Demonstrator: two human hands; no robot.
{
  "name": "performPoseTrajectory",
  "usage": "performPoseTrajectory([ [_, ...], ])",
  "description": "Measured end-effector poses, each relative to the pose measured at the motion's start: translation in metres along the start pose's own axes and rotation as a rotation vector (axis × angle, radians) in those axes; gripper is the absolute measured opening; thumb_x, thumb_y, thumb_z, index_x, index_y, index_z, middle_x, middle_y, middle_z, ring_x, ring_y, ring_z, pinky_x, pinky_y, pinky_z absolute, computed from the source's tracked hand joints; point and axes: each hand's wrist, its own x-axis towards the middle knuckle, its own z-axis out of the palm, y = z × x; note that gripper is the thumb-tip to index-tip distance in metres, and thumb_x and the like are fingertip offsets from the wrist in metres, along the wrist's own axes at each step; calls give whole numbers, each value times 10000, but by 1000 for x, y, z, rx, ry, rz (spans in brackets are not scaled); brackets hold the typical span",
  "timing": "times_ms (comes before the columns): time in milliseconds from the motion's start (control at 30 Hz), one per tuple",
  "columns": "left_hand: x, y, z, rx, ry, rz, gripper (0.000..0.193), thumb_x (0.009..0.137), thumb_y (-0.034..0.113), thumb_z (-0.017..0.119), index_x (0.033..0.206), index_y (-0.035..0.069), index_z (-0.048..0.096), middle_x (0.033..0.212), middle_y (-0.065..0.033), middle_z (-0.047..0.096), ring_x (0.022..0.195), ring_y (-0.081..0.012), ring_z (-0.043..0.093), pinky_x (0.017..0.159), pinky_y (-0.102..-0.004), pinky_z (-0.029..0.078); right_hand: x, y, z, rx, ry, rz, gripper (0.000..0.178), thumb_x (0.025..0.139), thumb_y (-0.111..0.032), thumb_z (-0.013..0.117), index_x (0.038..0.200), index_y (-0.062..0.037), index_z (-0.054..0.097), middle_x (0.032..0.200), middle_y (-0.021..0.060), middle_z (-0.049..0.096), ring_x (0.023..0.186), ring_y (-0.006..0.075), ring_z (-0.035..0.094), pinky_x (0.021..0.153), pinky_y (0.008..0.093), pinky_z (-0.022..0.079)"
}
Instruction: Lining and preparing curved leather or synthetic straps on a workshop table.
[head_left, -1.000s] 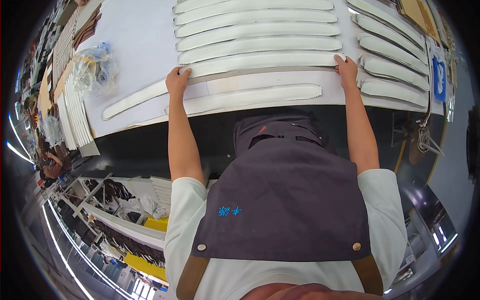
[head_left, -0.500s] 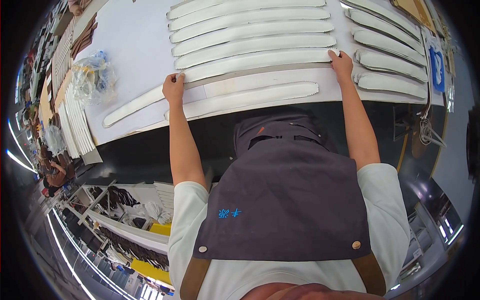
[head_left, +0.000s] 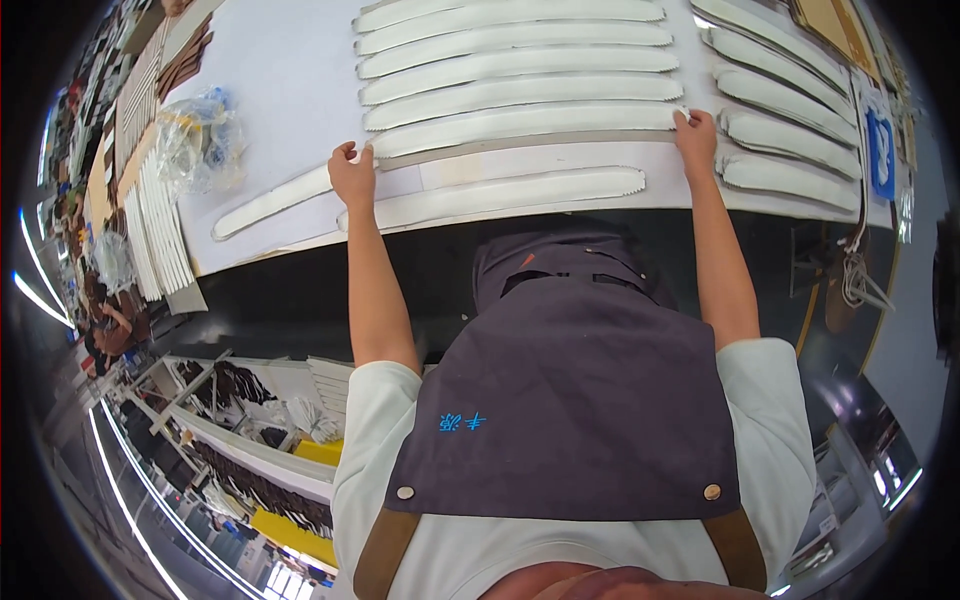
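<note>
A long white strip [head_left: 520, 130] with jagged ends lies on the table, the nearest of several laid in a stack of rows. At its left end is my left hand [head_left: 353, 178], thumb at the tip and the other fingers apart from it. My right hand [head_left: 697, 143] pinches the strip's right end between thumb and fingers. Closer to me lies another white strip [head_left: 500, 197]. A further pale strip [head_left: 270, 205] slants off to the left, partly behind my left hand.
Bundled white strips [head_left: 790, 180] stand at the right side of the table [head_left: 290, 80]. A clear plastic bag [head_left: 200, 140] sits at the left, beside stacked pale strips [head_left: 160, 235]. A blue holder [head_left: 880, 152] is at the far right. Behind, a rack [head_left: 250, 470] holds dark pieces.
The view has shifted slightly, so the table appears a little to the right. My left fingers have spread from their pinch at the strip's left end. My right hand remains at the other end.
</note>
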Motion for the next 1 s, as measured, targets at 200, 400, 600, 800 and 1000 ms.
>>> performPoseTrajectory([
  [200,-76,0,-39,156,-263,410,382,671,54,670,1036,81,562,1061,-119,532,1015,-289,499,837,-385,430,-96,-49,-45,-206,-443,-238,447,730,-280,672,1084,-73,496,985,109,511,829,278,542,728,365,446],
  [400,-95,7,-48,352,-332,308,436,646,134,698,1059,118,557,1060,-114,526,1030,-293,492,821,-421,439,-112,-24,-25,-96,-501,-466,445,714,-180,665,1101,-60,480,1098,174,530,1022,340,521,841,381,428],
  [600,-88,-1,-46,399,-371,370,318,571,211,746,796,80,563,911,-112,513,940,-289,486,793,-409,402,-83,-11,-18,-332,-785,-523,394,784,-245,592,1067,28,567,1107,226,561,1052,343,531,919,364,395],
  [800,-93,-55,-49,465,-298,317,132,666,165,636,780,116,592,767,-85,573,847,-271,552,832,-396,374,-68,-43,-22,-42,-1113,-77,206,829,-207,554,825,-9,608,643,-27,502,602,81,481,548,249,385],
  [1000,-49,-169,-134,173,-283,-43,309,673,169,611,978,120,632,915,-157,629,921,-305,586,804,-379,441,-112,-130,7,-12,-1213,-13,181,816,-201,571,814,-26,616,666,-28,507,630,78,481,592,241,408],
])
